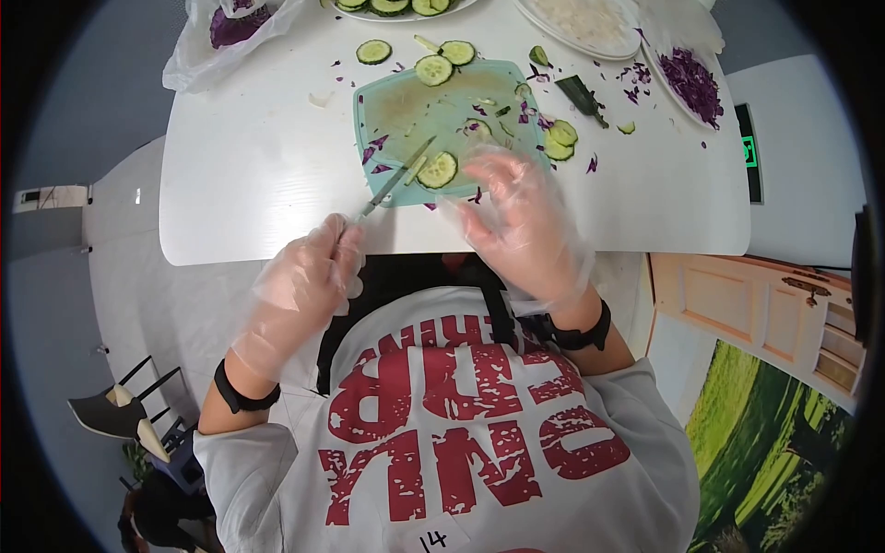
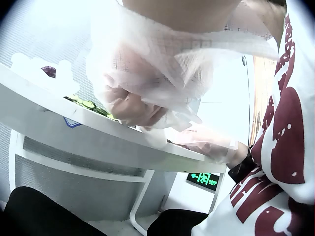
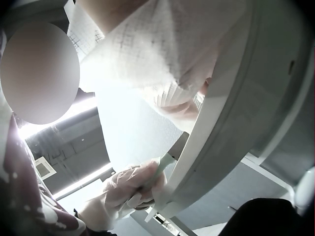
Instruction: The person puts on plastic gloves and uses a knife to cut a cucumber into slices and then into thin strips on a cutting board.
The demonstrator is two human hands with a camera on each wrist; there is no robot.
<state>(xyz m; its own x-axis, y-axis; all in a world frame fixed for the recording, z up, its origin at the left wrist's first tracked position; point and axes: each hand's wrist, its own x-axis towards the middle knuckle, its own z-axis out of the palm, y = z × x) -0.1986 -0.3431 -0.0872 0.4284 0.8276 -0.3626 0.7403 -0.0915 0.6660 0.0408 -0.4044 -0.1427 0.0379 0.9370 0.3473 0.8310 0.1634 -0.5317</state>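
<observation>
In the head view the gloved left hand grips the handle of a knife, its blade over the near left part of the green cutting board. A cucumber slice lies just right of the blade, with a thin cut strip between them. The gloved right hand is over the board's near right edge, fingers apart and slightly bent, holding nothing visible. The right wrist view shows the left hand around the knife handle.
Cucumber slices lie at the board's far edge, others to its right beside a dark green cucumber end. Plates of shredded purple cabbage and pale shreds stand at far right. A bag with cabbage is far left.
</observation>
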